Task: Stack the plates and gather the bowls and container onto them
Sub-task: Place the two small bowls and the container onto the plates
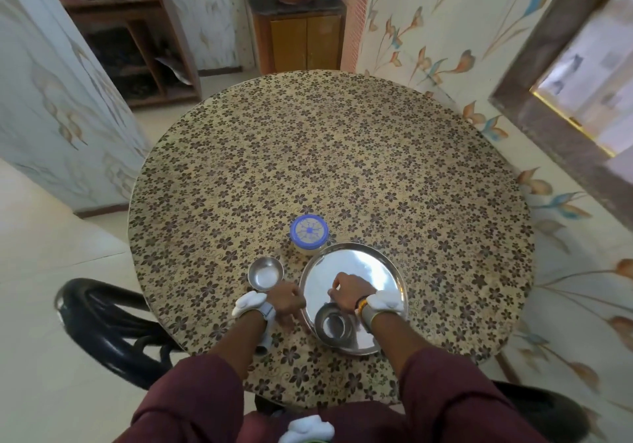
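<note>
Resting near the desk's (329, 155) near edge, the steel plate (359, 268) carries one bowl (334, 327); the right hand (346, 293) hovers loosely curled above it. The left hand (286, 300), fingers curled, sits beside the second bowl (265, 273). Behind stands the blue-lidded container (309, 233).

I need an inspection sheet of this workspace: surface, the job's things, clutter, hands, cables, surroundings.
Surface: round table with floral cover.
Job's things: steel plate near front edge; one small bowl on it; second bowl on the table, left of plate; blue-lidded container behind, off the plate.
Clutter: nothing seen.
Hands: left hand beside plate's left rim; right hand over plate; grips unclear.
Cables: nothing seen.
Surroundings: black chair on the left, wooden cabinet behind.
</note>
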Tool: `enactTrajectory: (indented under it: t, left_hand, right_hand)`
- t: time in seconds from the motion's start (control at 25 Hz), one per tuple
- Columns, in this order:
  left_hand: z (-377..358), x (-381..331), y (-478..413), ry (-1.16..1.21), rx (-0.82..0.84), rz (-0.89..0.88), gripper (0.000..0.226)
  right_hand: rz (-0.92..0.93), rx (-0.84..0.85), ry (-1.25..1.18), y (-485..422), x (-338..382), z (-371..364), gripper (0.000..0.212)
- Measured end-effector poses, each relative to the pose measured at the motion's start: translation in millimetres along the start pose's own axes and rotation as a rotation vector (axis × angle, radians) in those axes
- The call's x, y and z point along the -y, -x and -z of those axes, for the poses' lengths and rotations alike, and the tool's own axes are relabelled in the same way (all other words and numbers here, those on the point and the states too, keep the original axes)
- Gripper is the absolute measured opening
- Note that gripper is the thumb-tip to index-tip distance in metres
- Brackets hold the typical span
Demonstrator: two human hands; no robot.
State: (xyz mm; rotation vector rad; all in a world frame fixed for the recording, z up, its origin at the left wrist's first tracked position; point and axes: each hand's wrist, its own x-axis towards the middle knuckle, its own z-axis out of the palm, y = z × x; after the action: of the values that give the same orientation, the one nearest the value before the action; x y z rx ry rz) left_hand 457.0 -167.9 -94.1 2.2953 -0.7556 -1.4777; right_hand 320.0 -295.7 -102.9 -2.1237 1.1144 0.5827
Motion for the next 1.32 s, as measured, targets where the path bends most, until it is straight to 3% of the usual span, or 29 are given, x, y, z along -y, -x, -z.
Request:
enactTrajectory:
  t: [0.12, 0.2, 0.28, 0.4, 0.48, 0.56, 0.68, 0.76, 0.88, 1.08, 1.32]
  left_hand:
    - [65, 48, -6, 0.001, -0.443, -0.038, 0.018]
    - [83, 65, -17, 0.018, -0.575, 0.006, 0.014]
    - [86, 72, -29, 0.136, -0.522, 0.070, 0.024]
    - [77, 83, -41, 0.268, -0.301, 0.113, 0.077]
    - [73, 76, -34, 0.281, -0.186, 0.107, 0.098]
    - [73, 70, -35, 0.310, -0.199, 0.095, 0.091]
    - [78, 56, -41, 0.478, -0.248, 0.072, 0.057]
    - [74, 40, -41, 0.532, -0.230, 0.052, 0.035]
    - [52, 20, -46, 0.474, -0.172, 0.009, 0.031]
    - [6, 15, -71, 0.415, -0.055, 0.020, 0.044]
    - [15, -8, -35, 0.209, -0.098, 0.006, 0.018]
  right_hand:
    - [0.167, 0.008, -0.039, -28, 87, -2, 0.035]
    - [0.225, -0.005, -0.042, -38, 120, -4, 0.030]
    - [0.244, -0.005, -0.040, -45, 132, -9, 0.033]
    - [0.208, -0.020, 0.014, -52, 134, -25, 0.058]
    - [0.177, -0.012, 0.004, -56, 137, -37, 0.066]
    - [0.166, -0.044, -0.035, -59, 139, -40, 0.058]
    - [0.161, -0.153, -0.110, -60, 131, -29, 0.030]
    - [0.126, -0.239, -0.136, -54, 114, -16, 0.026]
    - [0.031, -0.305, -0.136, -43, 81, -5, 0.030]
    - [-0.061, -0.203, -0.155, -37, 28, -13, 0.033]
    - [-0.056, -0.106, -0.145, -35, 19, -8, 0.043]
